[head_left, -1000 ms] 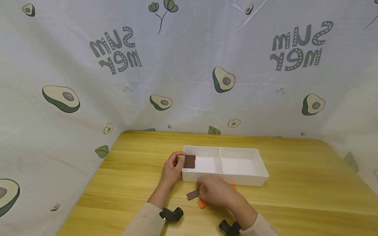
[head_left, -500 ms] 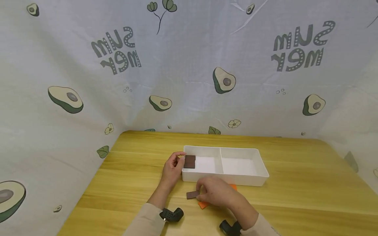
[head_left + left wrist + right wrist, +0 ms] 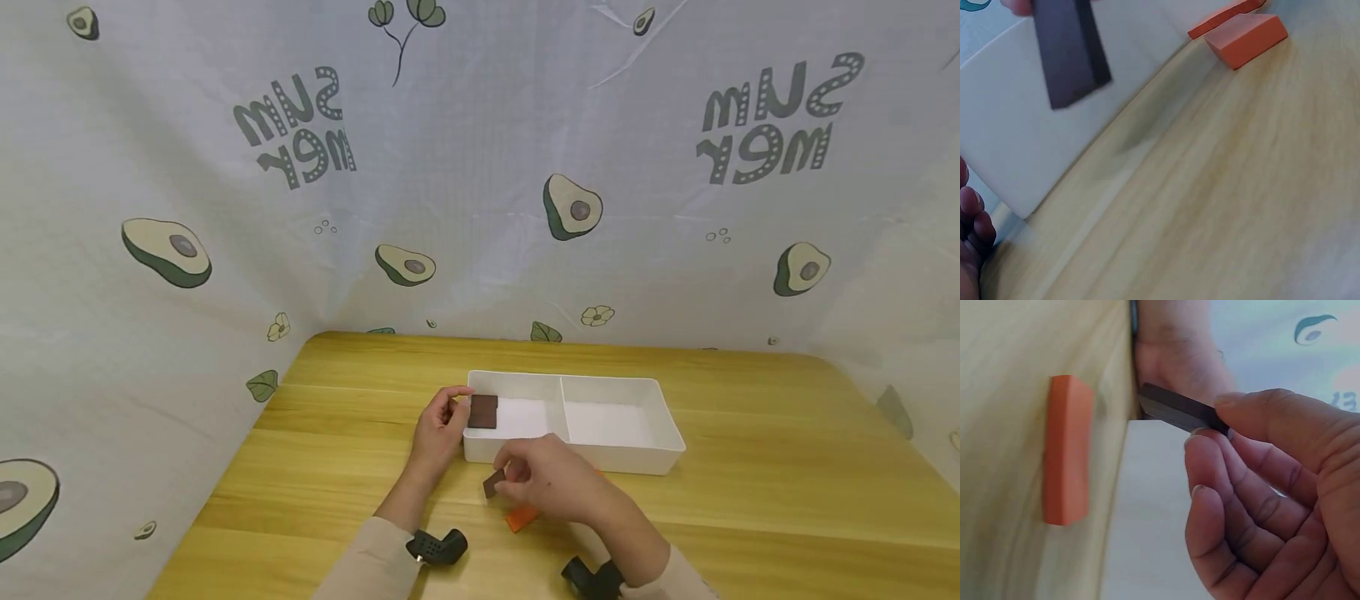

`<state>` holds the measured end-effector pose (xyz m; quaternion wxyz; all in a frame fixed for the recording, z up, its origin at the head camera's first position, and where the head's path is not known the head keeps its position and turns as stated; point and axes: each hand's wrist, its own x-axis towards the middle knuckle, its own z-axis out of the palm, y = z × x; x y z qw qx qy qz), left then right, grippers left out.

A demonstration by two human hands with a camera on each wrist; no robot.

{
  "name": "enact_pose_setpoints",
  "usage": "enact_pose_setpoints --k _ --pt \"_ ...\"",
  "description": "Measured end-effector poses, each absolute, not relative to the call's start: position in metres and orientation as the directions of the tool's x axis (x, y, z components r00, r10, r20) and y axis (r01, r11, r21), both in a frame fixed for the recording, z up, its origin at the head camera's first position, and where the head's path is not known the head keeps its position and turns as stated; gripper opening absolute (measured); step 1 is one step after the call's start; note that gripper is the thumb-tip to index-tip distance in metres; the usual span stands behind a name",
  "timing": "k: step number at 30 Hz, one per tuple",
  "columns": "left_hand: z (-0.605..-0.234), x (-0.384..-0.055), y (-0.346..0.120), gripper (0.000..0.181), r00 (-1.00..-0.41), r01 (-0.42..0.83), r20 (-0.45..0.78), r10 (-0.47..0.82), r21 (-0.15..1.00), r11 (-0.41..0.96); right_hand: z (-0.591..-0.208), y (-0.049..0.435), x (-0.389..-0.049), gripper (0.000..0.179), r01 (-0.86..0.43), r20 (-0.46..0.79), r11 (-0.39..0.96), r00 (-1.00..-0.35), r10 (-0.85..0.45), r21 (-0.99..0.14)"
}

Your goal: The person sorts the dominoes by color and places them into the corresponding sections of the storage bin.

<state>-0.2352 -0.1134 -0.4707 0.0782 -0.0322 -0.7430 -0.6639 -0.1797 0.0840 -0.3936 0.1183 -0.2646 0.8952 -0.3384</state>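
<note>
Between the thumb and fingertips of my right hand [image 3: 558, 477] is a small dark brown rectangular block [image 3: 493, 483], pinched near one end. In the right wrist view the brown block [image 3: 1175, 407] points away from the fingers, raised above the wooden table. My left hand [image 3: 437, 429] grips the left end of a white two-compartment box [image 3: 600, 458], its fingers at the rim and corner. Brown blocks [image 3: 483, 412] lie side by side against the left wall of the left compartment. Below my right hand lies an orange block [image 3: 522, 517], partly covered by the hand in the head view.
Another orange piece [image 3: 1225, 17] lies against the box's front wall, beyond the nearer orange block [image 3: 1247, 39]. The wooden table [image 3: 360, 367] reaches back to a printed cloth [image 3: 480, 167]. Each wrist carries a black camera [image 3: 437, 547].
My right hand has lifted the brown block off the table and tilted it, uncovering more of the orange block below. The left hand stays at the box's left end.
</note>
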Motion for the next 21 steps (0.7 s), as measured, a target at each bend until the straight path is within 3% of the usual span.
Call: enact_pose_setpoints --k 21 --pt "-0.473 -0.230 -0.114 0.019 -0.985 0.153 0.162 -0.058 0.979 0.133 -0.366 0.105 -0.174 0.013 -0.365 0.094 0.625 -0.902 -0.422 -0.690"
